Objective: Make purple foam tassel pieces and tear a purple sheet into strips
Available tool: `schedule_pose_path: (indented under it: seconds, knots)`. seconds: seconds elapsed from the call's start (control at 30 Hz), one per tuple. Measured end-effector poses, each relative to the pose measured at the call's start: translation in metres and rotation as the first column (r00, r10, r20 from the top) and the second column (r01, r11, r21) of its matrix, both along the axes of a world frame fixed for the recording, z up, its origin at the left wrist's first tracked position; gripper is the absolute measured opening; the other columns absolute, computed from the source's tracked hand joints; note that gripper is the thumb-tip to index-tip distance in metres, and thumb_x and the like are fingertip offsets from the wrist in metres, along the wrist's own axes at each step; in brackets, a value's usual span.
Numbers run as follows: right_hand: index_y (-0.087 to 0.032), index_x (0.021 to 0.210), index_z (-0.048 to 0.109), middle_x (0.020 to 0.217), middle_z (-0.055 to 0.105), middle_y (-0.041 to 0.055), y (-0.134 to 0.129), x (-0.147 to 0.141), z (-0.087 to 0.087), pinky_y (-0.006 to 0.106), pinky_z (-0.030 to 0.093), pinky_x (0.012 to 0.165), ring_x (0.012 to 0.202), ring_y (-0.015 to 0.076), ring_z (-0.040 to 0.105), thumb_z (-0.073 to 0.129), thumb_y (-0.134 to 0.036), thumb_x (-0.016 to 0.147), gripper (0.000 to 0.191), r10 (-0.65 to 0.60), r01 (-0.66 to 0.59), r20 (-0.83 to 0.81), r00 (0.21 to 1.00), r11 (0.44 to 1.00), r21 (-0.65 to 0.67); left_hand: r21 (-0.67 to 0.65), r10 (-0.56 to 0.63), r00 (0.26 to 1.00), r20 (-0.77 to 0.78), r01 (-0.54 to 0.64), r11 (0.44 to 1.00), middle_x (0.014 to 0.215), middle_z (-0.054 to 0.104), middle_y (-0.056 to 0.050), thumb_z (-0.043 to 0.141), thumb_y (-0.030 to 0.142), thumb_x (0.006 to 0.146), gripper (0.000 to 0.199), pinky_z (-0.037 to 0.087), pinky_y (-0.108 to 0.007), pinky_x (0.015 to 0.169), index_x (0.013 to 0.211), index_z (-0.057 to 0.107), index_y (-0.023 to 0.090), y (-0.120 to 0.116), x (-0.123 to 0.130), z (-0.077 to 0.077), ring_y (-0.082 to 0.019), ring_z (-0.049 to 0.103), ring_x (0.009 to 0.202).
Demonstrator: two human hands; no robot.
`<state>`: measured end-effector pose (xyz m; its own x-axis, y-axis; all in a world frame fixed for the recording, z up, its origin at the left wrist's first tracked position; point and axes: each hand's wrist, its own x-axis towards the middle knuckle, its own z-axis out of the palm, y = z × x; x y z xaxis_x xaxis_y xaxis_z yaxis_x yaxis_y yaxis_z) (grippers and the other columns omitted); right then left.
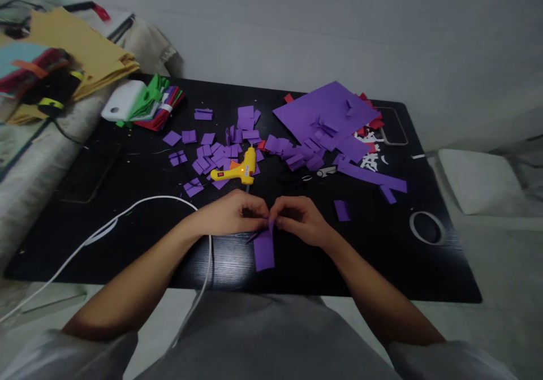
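Between my two hands, over the front middle of the black table, is a folded piece of purple foam sheet (264, 251). My left hand (237, 213) pinches its upper edge from the left, fingers closed. From the right, my right hand (299, 219) pinches the same piece, its fingertips almost touching the left ones. The lower flap of the piece hangs toward me. Just beyond my hands lies a yellow glue gun (242, 168) with a small orange light, its nozzle pointing away. Many small purple folded pieces (214, 156) are scattered around it.
A large purple sheet (328, 111) lies at the back right, near pliers (326, 172), a purple strip (373, 177) and white scraps (371, 159). A tape roll (427, 227) sits right. A white cable (139, 202) crosses the left. Coloured sheets (155, 103) are stacked back left.
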<state>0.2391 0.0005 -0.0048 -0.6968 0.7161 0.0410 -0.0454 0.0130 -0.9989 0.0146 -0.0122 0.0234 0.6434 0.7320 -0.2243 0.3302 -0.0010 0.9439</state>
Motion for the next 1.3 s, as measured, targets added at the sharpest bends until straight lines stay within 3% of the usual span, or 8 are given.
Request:
schedule_pose_path:
  seconds: [0.1, 0.63, 0.93, 1.17, 1.3]
  knots:
    - [-0.017, 0.087, 0.070, 0.077, 0.066, 0.0006, 0.0003, 0.0003, -0.0009, 0.024, 0.046, 0.065, 0.067, 0.0121, 0.057, 0.069, -0.029, 0.090, 0.013, 0.011, -0.011, -0.010, 1.000, 1.000, 0.004, -0.051, 0.018, 0.999, 0.029, -0.016, 0.999, 0.070, 0.064, 0.002, 0.068, 0.025, 0.087, 0.011, 0.041, -0.019, 0.058, 0.085, 0.072, 0.015, -0.0006, 0.0014, -0.0005, -0.010, 0.053, 0.063]
    - [-0.018, 0.087, 0.070, 0.079, 0.066, 0.0017, 0.0019, 0.0027, 0.0001, 0.026, 0.047, 0.067, 0.071, 0.0137, 0.059, 0.069, -0.037, 0.094, 0.020, 0.048, -0.050, 0.027, 0.998, 0.998, 0.043, 0.009, -0.054, 0.998, 0.045, 0.054, 0.999, 0.063, 0.058, 0.003, 0.065, 0.029, 0.089, 0.019, 0.035, -0.019, 0.053, 0.077, 0.069, 0.015, -0.0005, -0.0011, 0.0007, -0.009, 0.046, 0.057]
    - [-0.018, 0.088, 0.070, 0.079, 0.065, 0.0015, 0.0032, 0.0023, -0.0011, 0.026, 0.047, 0.068, 0.071, 0.0134, 0.058, 0.070, -0.038, 0.093, 0.021, 0.042, -0.041, -0.002, 0.999, 0.999, 0.014, 0.111, -0.056, 0.998, 0.012, 0.054, 0.992, 0.067, 0.061, 0.002, 0.060, 0.025, 0.091, 0.017, 0.037, -0.020, 0.056, 0.082, 0.070, 0.015, -0.0009, -0.0013, 0.0000, -0.010, 0.049, 0.060]
    - [-0.017, 0.088, 0.070, 0.080, 0.068, 0.0021, 0.0020, 0.0005, -0.0036, 0.026, 0.049, 0.070, 0.072, 0.0135, 0.060, 0.070, -0.041, 0.094, 0.025, 0.042, -0.042, -0.015, 0.999, 0.999, 0.034, -0.035, 0.008, 0.998, 0.068, -0.006, 0.999, 0.066, 0.063, 0.002, 0.064, 0.021, 0.085, 0.009, 0.040, -0.019, 0.056, 0.082, 0.071, 0.014, -0.0029, 0.0035, -0.0041, -0.009, 0.051, 0.059]
    - [-0.018, 0.089, 0.071, 0.080, 0.068, 0.0018, 0.0022, -0.0001, -0.0051, 0.026, 0.048, 0.070, 0.072, 0.0134, 0.060, 0.070, -0.041, 0.093, 0.024, 0.045, -0.044, -0.027, 0.999, 0.999, 0.031, -0.044, 0.012, 0.997, 0.073, -0.009, 0.999, 0.065, 0.062, 0.003, 0.066, 0.021, 0.084, 0.008, 0.040, -0.019, 0.055, 0.081, 0.070, 0.014, -0.0039, 0.0041, -0.0065, -0.009, 0.052, 0.059]
